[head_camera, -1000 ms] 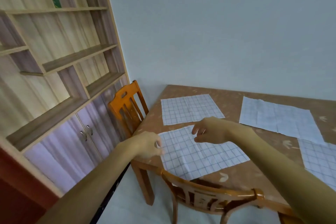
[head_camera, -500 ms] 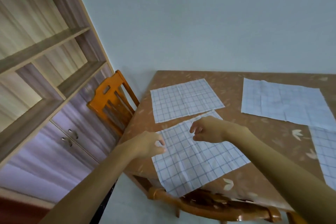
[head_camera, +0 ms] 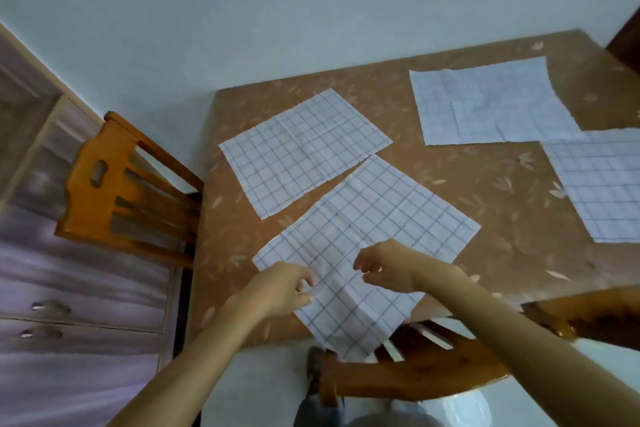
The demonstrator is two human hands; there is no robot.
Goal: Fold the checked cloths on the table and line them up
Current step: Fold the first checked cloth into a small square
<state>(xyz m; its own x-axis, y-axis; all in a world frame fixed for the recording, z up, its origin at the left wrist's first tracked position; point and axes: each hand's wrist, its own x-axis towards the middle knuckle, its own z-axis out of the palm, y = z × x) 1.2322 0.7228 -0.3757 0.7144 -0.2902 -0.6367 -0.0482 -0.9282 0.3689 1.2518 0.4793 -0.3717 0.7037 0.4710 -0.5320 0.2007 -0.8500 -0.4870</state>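
I'm leaning over the brown table (head_camera: 502, 218) w/ both hands on the nearest checked cloth (head_camera: 374, 218), which is lying flat and slanted, its near corner hanging off the table edge above a wooden chair (head_camera: 415, 381). My left hand (head_camera: 277, 291) is curling at the cloth's left edge, thumb and fingertips pinching the fabric (looks like it, anyway). My right hand (head_camera: 388, 269) is hovering over the cloth's middle, fingers bent downward; can't tell if they're gripping. Three more cloths are lying flat: one (head_camera: 304, 152) just beyond, nearly touching corners, one (head_camera: 491, 104) at the far right, one (head_camera: 602, 184) at the right edge. Another chair (head_camera: 114, 184) is standing at the left.
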